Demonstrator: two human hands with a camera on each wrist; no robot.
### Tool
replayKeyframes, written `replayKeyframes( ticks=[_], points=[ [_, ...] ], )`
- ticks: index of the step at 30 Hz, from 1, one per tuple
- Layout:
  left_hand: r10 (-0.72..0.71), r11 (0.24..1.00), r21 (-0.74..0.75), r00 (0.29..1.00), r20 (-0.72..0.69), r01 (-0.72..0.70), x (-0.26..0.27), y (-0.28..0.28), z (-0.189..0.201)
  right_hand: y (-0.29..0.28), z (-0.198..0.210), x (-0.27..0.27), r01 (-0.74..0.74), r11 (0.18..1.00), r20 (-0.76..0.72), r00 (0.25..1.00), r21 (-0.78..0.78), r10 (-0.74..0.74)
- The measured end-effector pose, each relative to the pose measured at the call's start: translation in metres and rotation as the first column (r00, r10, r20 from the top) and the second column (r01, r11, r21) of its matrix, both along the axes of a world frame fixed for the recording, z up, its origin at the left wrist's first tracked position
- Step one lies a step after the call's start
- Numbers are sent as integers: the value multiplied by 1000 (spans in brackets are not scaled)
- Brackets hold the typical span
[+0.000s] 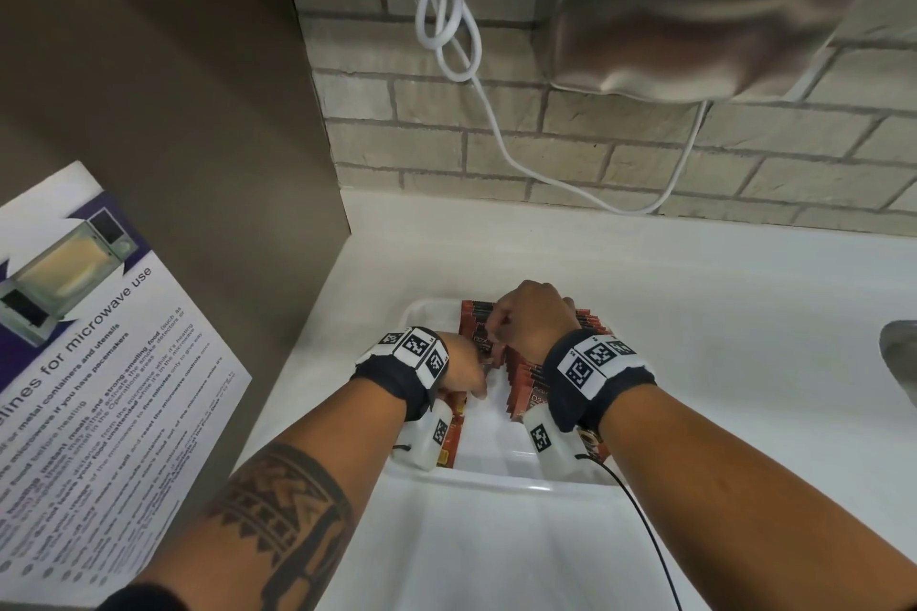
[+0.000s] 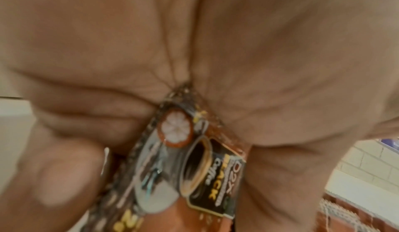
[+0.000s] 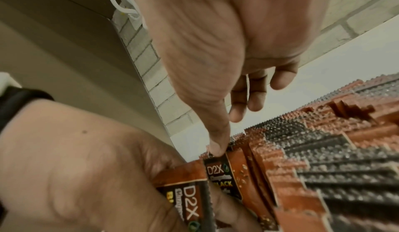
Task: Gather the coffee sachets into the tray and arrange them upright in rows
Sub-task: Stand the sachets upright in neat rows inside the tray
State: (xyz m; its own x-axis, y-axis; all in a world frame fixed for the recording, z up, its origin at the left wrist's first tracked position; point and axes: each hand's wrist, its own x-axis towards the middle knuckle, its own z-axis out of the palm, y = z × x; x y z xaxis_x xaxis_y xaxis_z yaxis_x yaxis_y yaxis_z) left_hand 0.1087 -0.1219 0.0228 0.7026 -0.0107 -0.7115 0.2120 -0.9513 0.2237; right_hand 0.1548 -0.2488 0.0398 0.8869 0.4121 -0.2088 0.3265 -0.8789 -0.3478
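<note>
My head camera looks steeply down at the white tray (image 1: 501, 476) against the brick wall (image 1: 645, 149). Each wrist camera sits very close under its palm, facing the fingers. All three views share the coffee sachets (image 3: 323, 159).

tray (image 1: 496, 479) right side: hidden behind right hand (image 1: 538, 323)
left hand (image 2: 194, 48): close, blurred
poster (image 1: 99, 362): cut off left

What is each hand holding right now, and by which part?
Left hand grips coffee sachets by their lower ends. Right hand pinches one sachet's top edge.
</note>
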Motion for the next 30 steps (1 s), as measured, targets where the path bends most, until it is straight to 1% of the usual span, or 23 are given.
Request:
replayKeyframes(
  ticks=[3,9,15,17,19,21,22,23,24,25,26,27,28,29,30],
  points=[
    [7,1000,8,1000,12,-7,0,-2,2,0,-1,0,16,1000,-1,1000,16,-16],
    [13,1000,-23,1000,22,-13,-2,-6,6,-2,0,-1,27,999,-8,1000,24,-27],
    [15,999,-39,1000,18,-14,-6,-6,12,-6,9,-1,49,996,5,999,81,-50],
    [53,995,-80,998,13,-52,-9,-4,16,-8,13,-2,53,994,14,998,99,-55],
    [153,967,-202,988,-18,-154,-13,1,22,-12,17,-4,49,988,8,999,148,-51],
    [244,887,-393,969,-48,-243,-17,11,23,-18,21,-7,37,967,-63,998,253,-22],
    [279,822,-501,959,-57,-269,-19,16,23,-21,24,-10,29,954,-112,994,298,5],
    [320,727,-619,944,-79,-298,-22,21,23,-24,26,-13,22,940,-159,987,340,34],
    [368,603,-726,923,-114,-330,-25,25,23,-27,27,-15,25,922,-201,978,386,57],
    [404,467,-810,900,-162,-356,-28,27,24,-29,27,-17,34,900,-232,970,434,75],
    [425,356,-861,884,-197,-363,-30,29,25,-30,28,-18,52,874,-259,962,482,85],
    [440,290,-887,873,-209,-359,-32,30,26,-30,29,-19,80,846,-283,955,527,86],
    [452,277,-899,872,-189,-338,-34,30,27,-31,31,-19,108,817,-300,950,566,83],
    [470,297,-902,870,-148,-314,-36,31,28,-31,33,-18,125,798,-300,951,590,73],
    [490,342,-893,866,-95,-292,-37,31,29,-31,36,-16,131,790,-286,957,599,57]
  ],
)
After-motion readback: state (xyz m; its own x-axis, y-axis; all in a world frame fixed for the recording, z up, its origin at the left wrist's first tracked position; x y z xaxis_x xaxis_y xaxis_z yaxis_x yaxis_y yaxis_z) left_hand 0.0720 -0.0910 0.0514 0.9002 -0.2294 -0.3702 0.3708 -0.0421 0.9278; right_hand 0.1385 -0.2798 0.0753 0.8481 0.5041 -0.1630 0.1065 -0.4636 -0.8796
